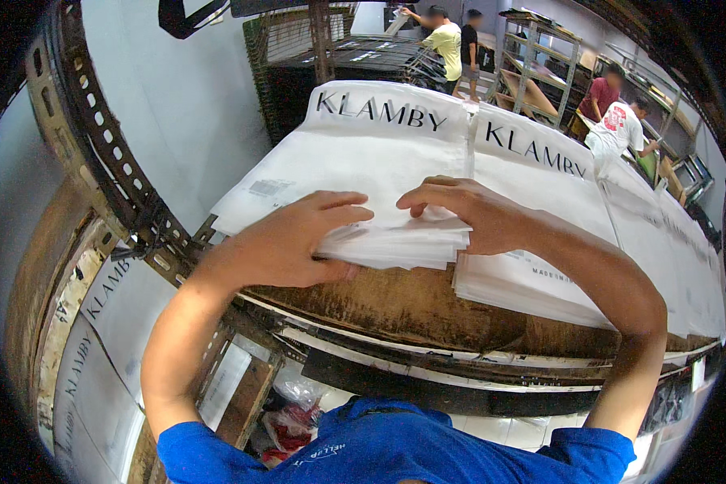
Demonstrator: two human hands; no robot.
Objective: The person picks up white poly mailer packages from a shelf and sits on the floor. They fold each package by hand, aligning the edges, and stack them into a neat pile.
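The left hand (298,234) grips the near edge of the left stack (355,165) of white sheets, thumb below the edge and bent fingers above. The right hand (476,214) is at the right end of that edge, its fingers curled over the top; its thumb is hidden, so I cannot tell whether it grips. Between the hands, the sheets' edges fan out slightly in thin layers.

The left stack lies on the brown tabletop (355,310), with large black lettering across its far end. Just beside it is the middle stack (540,181) of similar sheets, partly covered by the right forearm. More white sheets (669,242) lie farther right.

A slotted metal post (125,173) stands to the left, near a pale wall (169,97). Lower left, lettered sheets (109,302) lie on a lower level. The person wears a blue shirt (436,444).

Beyond the tabletop are dark racks (363,60), a metal shelf (532,60) and co-workers, one in a yellow top (445,48), another in a white top (619,125).
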